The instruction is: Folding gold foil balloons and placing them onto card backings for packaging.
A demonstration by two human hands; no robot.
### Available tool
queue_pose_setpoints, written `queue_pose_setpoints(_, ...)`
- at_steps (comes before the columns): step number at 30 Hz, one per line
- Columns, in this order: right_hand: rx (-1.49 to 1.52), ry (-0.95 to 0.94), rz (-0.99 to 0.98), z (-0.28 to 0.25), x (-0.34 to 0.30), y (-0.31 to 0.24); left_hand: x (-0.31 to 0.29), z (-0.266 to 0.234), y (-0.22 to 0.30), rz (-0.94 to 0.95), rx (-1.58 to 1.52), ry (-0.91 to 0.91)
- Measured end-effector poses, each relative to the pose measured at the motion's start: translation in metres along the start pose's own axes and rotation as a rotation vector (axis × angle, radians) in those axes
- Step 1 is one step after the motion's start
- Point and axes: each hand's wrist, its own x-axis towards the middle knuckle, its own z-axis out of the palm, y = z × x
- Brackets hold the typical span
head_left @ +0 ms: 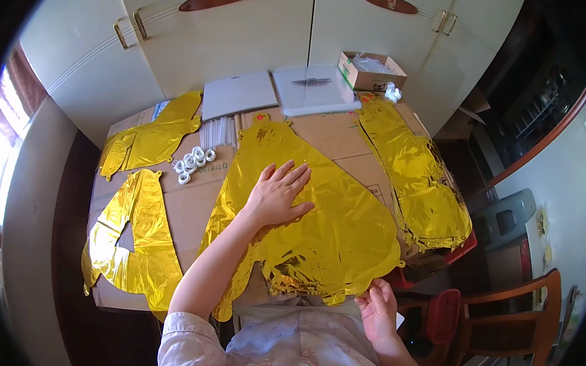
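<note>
The left hand [278, 199] lies flat, fingers spread, apparently smoothing the gold foil sheet [333, 236] mid-tabletop [187, 210], while the right hand's [377, 310] grip pinches its near edge, which likely needs gentle straightening next.

Flat, wrinkled gold foil shape [334, 226] on brown cardboard [194, 207].

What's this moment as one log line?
left hand: flat on middle gold foil piece | right hand: at its near edge | foil's left: white rolls
</note>
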Motion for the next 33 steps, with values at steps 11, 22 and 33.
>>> queue_pose_setpoints(11, -0.038, -0.146, 0.034, 0.012, 0.004, 0.004, 0.000, 0.000, 0.000, 0.001, 0.007, -0.003)
queue_pose_setpoints(22, -0.027, -0.070, -0.099, 0.039, 0.018, 0.021, 0.000, 0.000, 0.000, -0.003, 0.014, 0.004)
queue_pose_setpoints(33, -1.372, -0.442, -0.873, 0.072, 0.025, 0.012, -0.001, 0.002, -0.001, 0.000, 0.029, -0.009)
